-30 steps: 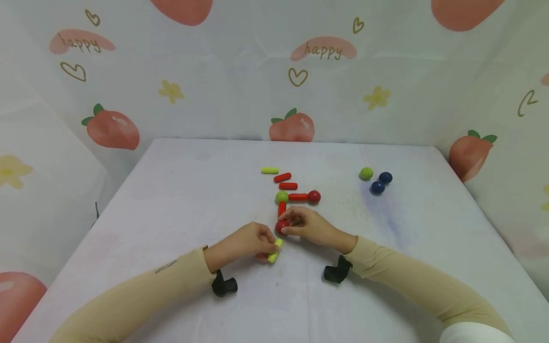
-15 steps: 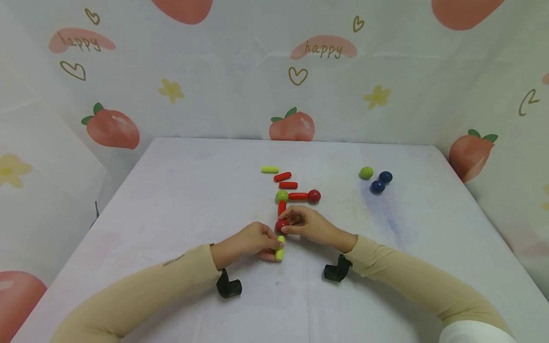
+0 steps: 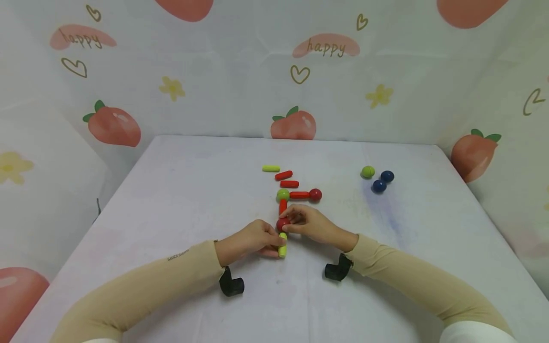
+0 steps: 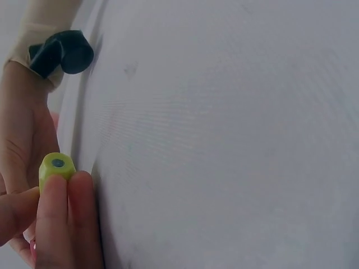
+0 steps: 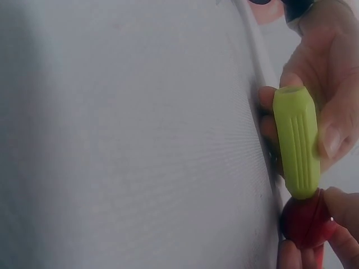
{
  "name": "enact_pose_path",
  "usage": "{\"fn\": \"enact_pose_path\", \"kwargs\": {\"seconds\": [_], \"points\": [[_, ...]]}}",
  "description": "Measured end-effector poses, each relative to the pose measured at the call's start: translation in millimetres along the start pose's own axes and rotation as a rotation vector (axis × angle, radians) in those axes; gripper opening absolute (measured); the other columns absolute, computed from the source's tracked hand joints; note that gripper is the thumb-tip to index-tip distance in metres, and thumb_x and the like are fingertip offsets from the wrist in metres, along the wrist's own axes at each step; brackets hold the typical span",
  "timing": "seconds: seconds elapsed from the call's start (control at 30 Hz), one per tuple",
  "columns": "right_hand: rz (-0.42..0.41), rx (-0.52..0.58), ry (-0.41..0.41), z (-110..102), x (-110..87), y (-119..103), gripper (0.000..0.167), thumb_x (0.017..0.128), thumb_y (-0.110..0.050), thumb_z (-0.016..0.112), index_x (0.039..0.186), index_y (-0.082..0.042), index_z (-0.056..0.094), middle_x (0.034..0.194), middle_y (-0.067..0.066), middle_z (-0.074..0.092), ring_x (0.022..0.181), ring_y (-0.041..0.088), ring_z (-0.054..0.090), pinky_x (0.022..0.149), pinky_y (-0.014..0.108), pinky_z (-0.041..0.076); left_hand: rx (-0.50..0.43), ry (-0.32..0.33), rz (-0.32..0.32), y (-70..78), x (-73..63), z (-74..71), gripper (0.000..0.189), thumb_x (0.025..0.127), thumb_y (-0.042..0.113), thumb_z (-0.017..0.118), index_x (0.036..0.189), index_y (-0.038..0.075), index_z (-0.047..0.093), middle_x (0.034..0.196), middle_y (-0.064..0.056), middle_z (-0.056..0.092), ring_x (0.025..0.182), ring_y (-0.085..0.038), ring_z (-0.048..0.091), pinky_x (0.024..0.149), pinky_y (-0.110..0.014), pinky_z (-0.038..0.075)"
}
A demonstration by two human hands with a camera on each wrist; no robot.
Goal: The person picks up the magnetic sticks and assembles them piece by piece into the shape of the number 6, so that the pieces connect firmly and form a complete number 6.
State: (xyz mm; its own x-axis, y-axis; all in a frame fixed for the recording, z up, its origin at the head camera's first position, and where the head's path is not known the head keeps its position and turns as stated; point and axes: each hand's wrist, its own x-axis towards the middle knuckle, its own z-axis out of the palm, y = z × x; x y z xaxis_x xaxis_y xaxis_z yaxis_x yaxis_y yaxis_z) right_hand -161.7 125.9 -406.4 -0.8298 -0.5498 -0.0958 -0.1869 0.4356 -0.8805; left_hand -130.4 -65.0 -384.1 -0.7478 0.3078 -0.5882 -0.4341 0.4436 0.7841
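Note:
My left hand [image 3: 256, 238] pinches a yellow-green grooved rod [image 5: 297, 143] between thumb and fingers. The left wrist view shows a grey metal disc in the end of this rod [image 4: 56, 163]. In the right wrist view its other end meets a dark red ball [image 5: 305, 221]. My right hand [image 3: 310, 225] pinches that red ball [image 3: 282, 224] with thumb and fingertips. From the ball a red rod [image 3: 283, 206] leads up to a green ball [image 3: 283, 194]. A second red rod [image 3: 299, 195] runs right from the green ball to another red ball [image 3: 315, 195].
Behind the joined pieces lie two loose red rods [image 3: 284, 175] and a yellow-green rod [image 3: 271, 168]. Toward the back right sit a green ball [image 3: 368, 172] and two dark blue balls [image 3: 379, 186]. A white cloth covers the table [image 3: 193, 190], with a printed backdrop [image 3: 227, 71] behind.
My left hand has moved slightly right and turned the yellow-green rod from a slant to upright in the head view, its far end now at the red ball. My right hand has stayed on the ball.

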Motion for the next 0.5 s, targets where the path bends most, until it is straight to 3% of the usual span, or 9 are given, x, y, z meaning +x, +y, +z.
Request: {"fn": "enact_pose_path", "kwargs": {"seconds": [0.5], "points": [[-0.003,-0.001,-0.003,0.0,0.4,-1.5,0.026,0.089,-0.017,0.071,0.113,-0.011,0.062,0.100,0.004,0.065,0.092,0.016,0.062,0.085,0.028,0.051,-0.022,0.004,-0.004,0.7,1.7,-2.2,0.015,0.087,0.011,0.071,0.090,-0.002,0.063,0.089,-0.009,0.065,0.067,-0.011,0.068,0.065,-0.023,0.056]]}}
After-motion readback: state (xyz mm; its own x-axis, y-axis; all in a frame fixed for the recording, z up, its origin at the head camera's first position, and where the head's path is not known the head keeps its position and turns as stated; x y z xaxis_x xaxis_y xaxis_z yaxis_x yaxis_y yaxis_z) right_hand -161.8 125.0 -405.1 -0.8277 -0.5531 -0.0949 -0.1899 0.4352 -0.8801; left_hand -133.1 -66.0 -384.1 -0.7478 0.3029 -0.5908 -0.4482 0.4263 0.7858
